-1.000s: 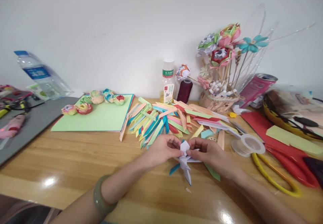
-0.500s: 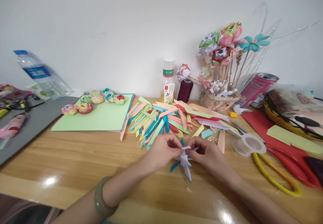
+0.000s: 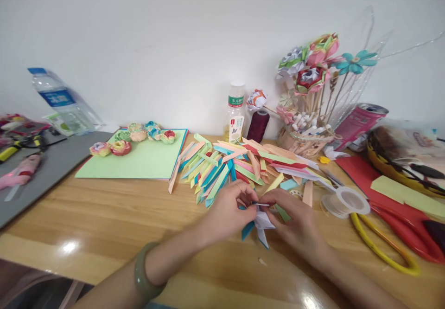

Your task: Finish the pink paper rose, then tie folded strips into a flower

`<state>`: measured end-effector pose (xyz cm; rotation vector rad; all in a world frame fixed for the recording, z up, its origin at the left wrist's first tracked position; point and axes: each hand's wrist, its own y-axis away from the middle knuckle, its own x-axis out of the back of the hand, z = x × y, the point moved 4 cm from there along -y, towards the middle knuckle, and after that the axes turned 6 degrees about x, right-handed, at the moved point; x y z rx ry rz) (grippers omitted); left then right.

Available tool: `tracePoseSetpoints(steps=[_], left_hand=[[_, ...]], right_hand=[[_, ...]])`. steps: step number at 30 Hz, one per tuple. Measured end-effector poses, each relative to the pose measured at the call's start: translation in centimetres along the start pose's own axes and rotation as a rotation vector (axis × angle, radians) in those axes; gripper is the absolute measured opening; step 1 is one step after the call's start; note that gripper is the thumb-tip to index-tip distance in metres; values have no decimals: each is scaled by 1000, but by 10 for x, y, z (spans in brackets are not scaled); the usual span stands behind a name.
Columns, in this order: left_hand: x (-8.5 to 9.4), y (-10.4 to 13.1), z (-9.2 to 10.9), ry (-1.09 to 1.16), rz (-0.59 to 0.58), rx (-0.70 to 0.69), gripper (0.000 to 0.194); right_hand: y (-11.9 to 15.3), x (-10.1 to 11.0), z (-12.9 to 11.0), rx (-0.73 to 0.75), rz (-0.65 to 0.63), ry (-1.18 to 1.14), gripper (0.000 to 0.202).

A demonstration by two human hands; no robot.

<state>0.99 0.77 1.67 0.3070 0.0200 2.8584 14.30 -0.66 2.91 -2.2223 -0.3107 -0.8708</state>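
Observation:
Between my hands is a folded paper piece (image 3: 263,222), white with blue pointed strips hanging below. My left hand (image 3: 236,207) pinches its upper left part between thumb and fingers. From the other side my right hand (image 3: 292,216) pinches the right part, with its fingertips close to those of the left. The fingers hide the top of the piece. Just behind the hands lies a heap of folded paper strips (image 3: 217,172) in many colours. A green bangle (image 3: 146,272) is on my left wrist.
Several paper flowers (image 3: 120,147) lie on a green sheet (image 3: 139,166) at left. At right are a thread spool (image 3: 346,201) and red-and-yellow scissors (image 3: 385,248). Behind stand a bottle (image 3: 236,114), a maroon thread cone (image 3: 258,125) and a basket (image 3: 302,143) of paper flowers.
The paper piece has turned in my fingers, its top edge now flatter and more covered. My fingertips have drawn closer together. The whole view has shifted slightly.

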Motion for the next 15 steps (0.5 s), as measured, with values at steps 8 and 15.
tracePoseSetpoints(steps=[8,15], left_hand=[[-1,-5,-10,18,-71,174,8],[-3,-3,-18,-16,-47,170,7]], right_hand=[[4,1,2,29,69,72,14],[-1,-7,2,58,-56,74,18]])
